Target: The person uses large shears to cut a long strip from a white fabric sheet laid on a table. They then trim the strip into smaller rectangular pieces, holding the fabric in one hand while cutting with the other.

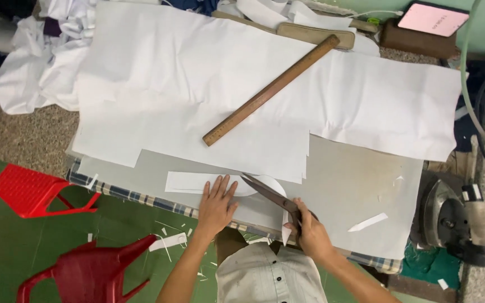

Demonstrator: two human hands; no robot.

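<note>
My left hand [217, 202] lies flat, fingers spread, on a narrow white fabric piece [189, 182] with a rounded end, near the table's front edge. My right hand [310, 230] grips the handles of large dark scissors [268, 193]. The blades are parted and point up-left at the rounded end of that piece. A large white cloth [158, 84] covers most of the grey board [355, 185] behind it. A long wooden ruler [270, 90] lies diagonally on the cloth.
An iron [450, 216] sits at the right edge. Two red plastic chairs [85, 269] stand on the green floor at the left, among white scraps. Crumpled white cloth [35, 62] is piled at the far left. A lit tablet [433, 18] rests at the top right.
</note>
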